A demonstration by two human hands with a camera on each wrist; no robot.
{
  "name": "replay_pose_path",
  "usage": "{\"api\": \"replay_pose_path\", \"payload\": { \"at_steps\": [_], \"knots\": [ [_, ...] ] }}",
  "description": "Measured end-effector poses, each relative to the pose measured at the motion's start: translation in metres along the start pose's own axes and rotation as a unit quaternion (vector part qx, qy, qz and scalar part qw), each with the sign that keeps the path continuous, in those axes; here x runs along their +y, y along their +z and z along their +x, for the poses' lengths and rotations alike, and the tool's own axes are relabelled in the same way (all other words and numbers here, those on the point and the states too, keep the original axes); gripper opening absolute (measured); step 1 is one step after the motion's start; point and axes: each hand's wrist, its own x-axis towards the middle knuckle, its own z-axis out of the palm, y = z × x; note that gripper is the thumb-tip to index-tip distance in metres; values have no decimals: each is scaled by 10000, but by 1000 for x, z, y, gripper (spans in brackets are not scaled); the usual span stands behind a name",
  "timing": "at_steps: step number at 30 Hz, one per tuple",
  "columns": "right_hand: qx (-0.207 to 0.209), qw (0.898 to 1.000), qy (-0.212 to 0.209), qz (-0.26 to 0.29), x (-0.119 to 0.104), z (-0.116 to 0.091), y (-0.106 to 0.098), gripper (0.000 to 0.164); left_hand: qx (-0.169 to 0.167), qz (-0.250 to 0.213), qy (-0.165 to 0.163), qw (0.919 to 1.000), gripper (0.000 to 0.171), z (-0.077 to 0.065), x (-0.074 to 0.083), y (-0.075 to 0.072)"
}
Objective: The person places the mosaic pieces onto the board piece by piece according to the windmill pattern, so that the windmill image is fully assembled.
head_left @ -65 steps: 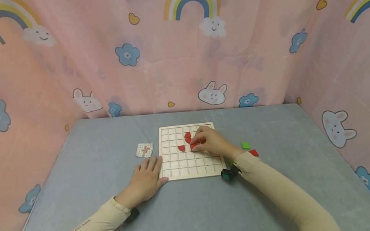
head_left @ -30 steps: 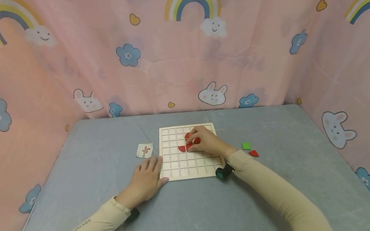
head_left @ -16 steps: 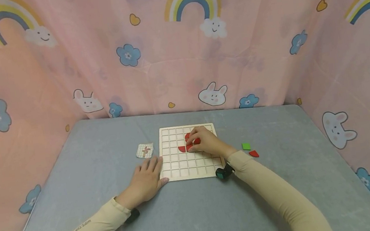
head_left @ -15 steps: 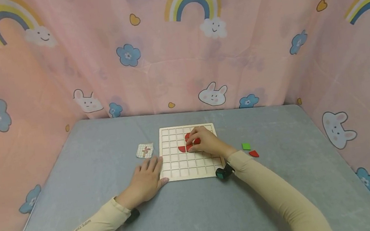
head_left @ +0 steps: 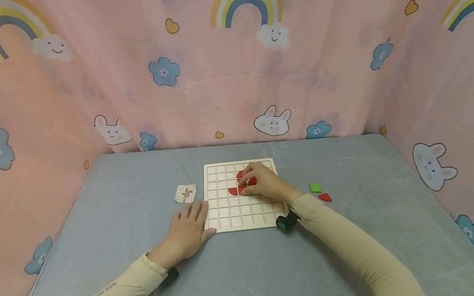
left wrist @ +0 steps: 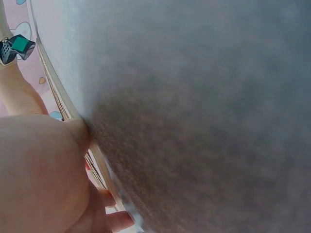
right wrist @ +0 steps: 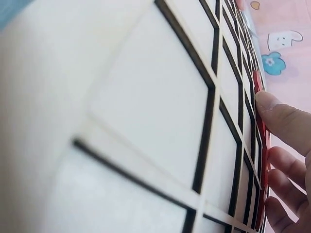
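Observation:
In the head view a pale wooden grid board (head_left: 225,213) lies on the table. Several red quarter-round tiles (head_left: 233,191) sit together near its middle, partly under my right hand (head_left: 263,180). That hand's thumb and fingertips pinch a red tile (head_left: 243,191) low over the grid; the right wrist view shows its thumb (right wrist: 282,119) and bent fingers against red tiles (right wrist: 259,90). My left hand (head_left: 185,232) rests at the board's left edge, fingers extended, with the thumb at the near corner. The left wrist view shows that hand (left wrist: 43,170) against the board's edge.
Left of the board lies a small pattern card (head_left: 186,193) with a pinwheel figure on a grid. A green square tile (head_left: 315,188) and a red tile (head_left: 325,197) lie on the grey table (head_left: 235,276) to the right. A pink printed curtain (head_left: 213,101) surrounds the table.
Over the first second or so, my right hand moved slightly left with a red tile, bringing it beside the leftmost one. Since then it has stayed put. The left hand has not moved.

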Motion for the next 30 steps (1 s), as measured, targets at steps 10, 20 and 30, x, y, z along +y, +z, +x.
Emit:
{"api": "replay_pose_path", "payload": {
  "at_steps": [10, 20, 30],
  "knots": [
    [59, 10000, -24, -30, -2, -2, -2, 21, -8, 15, -16, 10000, 70, 1, 0, 2],
    [231, 9996, -61, -160, -4, -10, -10, 20, -68, -43, -12, 10000, 70, 0, 1, -2],
    [466, 9982, 303, 238, 2, -34, -30, 21, -82, -19, -68, 9999, 71, 1, 0, 2]
  ]
}}
